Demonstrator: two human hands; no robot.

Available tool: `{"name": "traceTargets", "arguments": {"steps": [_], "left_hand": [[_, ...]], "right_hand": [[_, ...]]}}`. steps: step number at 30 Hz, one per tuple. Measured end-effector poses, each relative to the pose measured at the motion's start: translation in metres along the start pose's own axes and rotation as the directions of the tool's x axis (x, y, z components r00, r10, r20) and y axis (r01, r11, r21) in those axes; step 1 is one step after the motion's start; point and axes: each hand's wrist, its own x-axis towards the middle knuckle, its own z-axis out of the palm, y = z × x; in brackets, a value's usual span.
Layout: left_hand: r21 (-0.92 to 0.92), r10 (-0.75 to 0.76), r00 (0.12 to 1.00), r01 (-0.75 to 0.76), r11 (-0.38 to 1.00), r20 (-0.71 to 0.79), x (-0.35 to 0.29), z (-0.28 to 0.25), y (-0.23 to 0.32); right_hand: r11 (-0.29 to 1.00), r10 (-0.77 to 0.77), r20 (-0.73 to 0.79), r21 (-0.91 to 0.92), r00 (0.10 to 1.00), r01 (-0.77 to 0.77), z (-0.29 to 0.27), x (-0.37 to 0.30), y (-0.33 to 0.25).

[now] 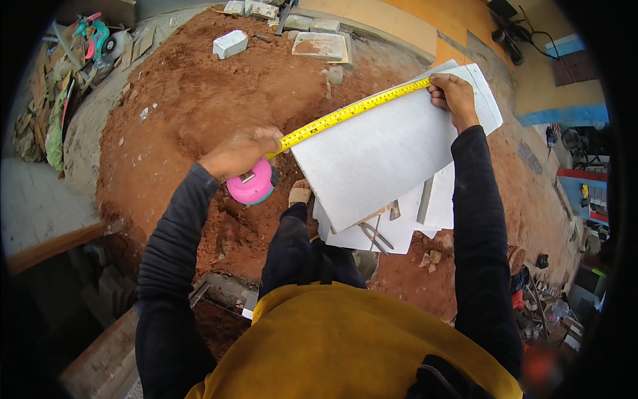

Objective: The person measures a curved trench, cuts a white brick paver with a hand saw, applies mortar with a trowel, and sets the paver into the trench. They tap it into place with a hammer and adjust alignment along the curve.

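A yellow tape measure (359, 108) stretches along the far edge of a pale grey rectangular slab (375, 159). My left hand (240, 153) is closed on the tape just beyond the slab's left corner, beside its round pink case (251, 185). At the other end, my right hand (454, 97) pinches the tape against the slab near its right side. More pale sheets lie under and behind the slab. Pliers (374, 238) with dark handles rest on a lower sheet by the near edge, next to a small wooden-looking piece (395, 211).
Loose red soil (179, 100) spreads around me, with a white block (230, 44) and broken slabs (320, 46) at the far side. Scrap wood and a toy tricycle (96, 36) are heaped at the far left. Debris (545, 312) lies at the right. My sandalled foot (300, 193) stands beside the slab.
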Motion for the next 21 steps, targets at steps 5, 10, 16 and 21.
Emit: {"name": "traceTargets", "arguments": {"steps": [5, 10, 16, 21], "left_hand": [[-0.014, 0.028, 0.999, -0.028, 0.999, -0.021, -0.004, 0.004, 0.009], [-0.171, -0.016, 1.000, 0.014, 0.985, -0.009, -0.010, 0.009, 0.013], [-0.173, 0.004, 0.999, -0.010, 0.985, -0.036, -0.009, 0.010, 0.009], [-0.182, 0.007, 1.000, -0.011, 0.983, -0.026, -0.013, 0.016, 0.005]], "right_hand": [[0.998, 0.050, -0.019, 0.031, 0.999, -0.049, 0.003, 0.006, -0.004], [0.997, 0.066, -0.012, 0.047, 0.998, -0.066, 0.007, 0.009, -0.010], [0.997, 0.052, -0.040, 0.059, 0.998, -0.049, 0.010, 0.012, -0.006], [0.997, 0.054, -0.031, 0.059, 0.998, -0.052, 0.004, 0.012, 0.001]]}}
